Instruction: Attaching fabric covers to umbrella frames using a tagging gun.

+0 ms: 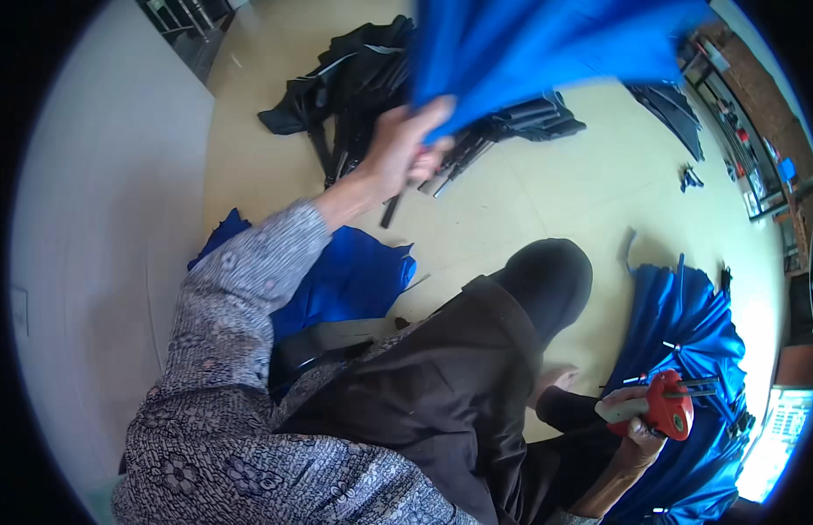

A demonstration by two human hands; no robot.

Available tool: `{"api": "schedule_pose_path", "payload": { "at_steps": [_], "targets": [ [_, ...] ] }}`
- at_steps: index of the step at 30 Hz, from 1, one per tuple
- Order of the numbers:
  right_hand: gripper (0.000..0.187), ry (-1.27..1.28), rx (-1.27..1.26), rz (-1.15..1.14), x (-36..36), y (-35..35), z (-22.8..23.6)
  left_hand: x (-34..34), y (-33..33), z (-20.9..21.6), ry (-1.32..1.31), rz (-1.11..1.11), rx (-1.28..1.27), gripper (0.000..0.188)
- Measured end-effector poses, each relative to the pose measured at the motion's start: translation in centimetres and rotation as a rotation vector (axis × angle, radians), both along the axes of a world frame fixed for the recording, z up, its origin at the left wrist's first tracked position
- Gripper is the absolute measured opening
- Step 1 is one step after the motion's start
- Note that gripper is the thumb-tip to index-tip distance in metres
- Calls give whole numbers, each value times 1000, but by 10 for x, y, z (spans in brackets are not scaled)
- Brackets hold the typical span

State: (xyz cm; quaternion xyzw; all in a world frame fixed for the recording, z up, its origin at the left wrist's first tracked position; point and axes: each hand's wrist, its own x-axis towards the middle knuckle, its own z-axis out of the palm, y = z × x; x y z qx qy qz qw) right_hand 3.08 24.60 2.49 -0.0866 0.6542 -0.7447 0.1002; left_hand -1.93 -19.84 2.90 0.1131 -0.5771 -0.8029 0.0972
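Observation:
My left hand (pixel 411 149), raised and blurred, is closed round the gathered lower corner of blue umbrella cloth (pixel 529 52), which spreads up past the top edge. A short dark rod end (pixel 390 212) shows just below that hand; whether it belongs to the cloth I cannot tell. At the lower right my right hand (pixel 638 433) grips the pale handle of a red hand tool (pixel 671 407) with metal prongs pointing right. Behind the tool lies another blue umbrella (pixel 686 315), its ribs and small white tips showing.
Several black umbrellas (pixel 363 74) lie heaped on the pale floor (pixel 529 192) ahead. More blue cloth (pixel 350 276) lies under my left forearm. Dark brown cloth (pixel 433 376) covers my bent knee. A white wall (pixel 109 219) stands left, a shelf rack (pixel 735 131) far right.

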Motion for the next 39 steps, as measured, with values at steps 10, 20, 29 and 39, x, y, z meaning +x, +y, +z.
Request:
{"api": "schedule_pose_path", "payload": {
  "at_steps": [10, 20, 29, 39],
  "targets": [
    [68, -57, 72, -200, -4, 14, -5, 164, -9, -289, -906, 482, 999, 40],
    [39, 10, -346, -521, -80, 86, -8, 11, 24, -122, -416, -60, -510, 28],
    [31, -304, -438, -1033, -60, 195, -194, -85, 234, -51, 320, -681, -1011, 11],
    [32, -413, -582, -1091, -79, 192, -278, -95, 250, -69, 231, -839, -1066, 7]
  ]
}}
